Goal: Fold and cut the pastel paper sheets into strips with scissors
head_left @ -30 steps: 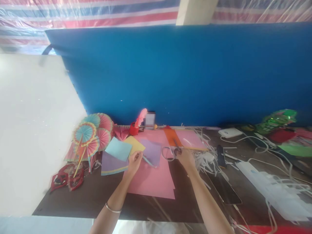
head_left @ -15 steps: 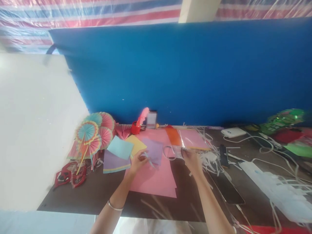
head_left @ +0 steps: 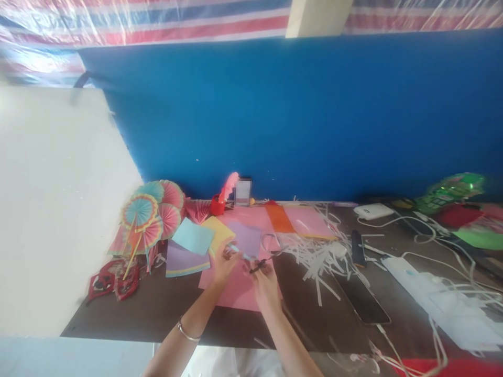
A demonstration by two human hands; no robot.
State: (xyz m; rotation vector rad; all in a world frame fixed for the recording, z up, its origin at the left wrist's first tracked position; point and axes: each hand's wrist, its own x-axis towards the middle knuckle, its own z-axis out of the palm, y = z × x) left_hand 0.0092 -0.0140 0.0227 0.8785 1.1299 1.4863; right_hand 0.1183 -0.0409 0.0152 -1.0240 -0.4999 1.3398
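My left hand [head_left: 227, 262] pinches a small light blue strip of paper [head_left: 245, 256] between thumb and fingers, above a large pink sheet [head_left: 239, 293]. Close on its right, my right hand [head_left: 265, 277] is closed around a pair of scissors [head_left: 258, 266] with dark handles. Its fingers almost meet the end of the blue strip; whether they touch is blurred. Just left of my left hand lie a yellow sheet [head_left: 220, 233], a light blue sheet [head_left: 192, 235] and a purple sheet [head_left: 183, 262]. Another purple sheet [head_left: 245, 235] sits behind both hands.
White paper strips [head_left: 314, 256] are heaped to the right, near a black phone [head_left: 365, 301] and a white power strip [head_left: 428, 298] with cables. Folded paper fans [head_left: 140, 212] stand on the left. A red cup [head_left: 218, 205] is at the back, before a blue panel [head_left: 275, 115].
My right hand has moved left with the scissors, from beside the white strips to close by my left hand. The scissors' blades no longer point away from me. My left hand has shifted slightly right.
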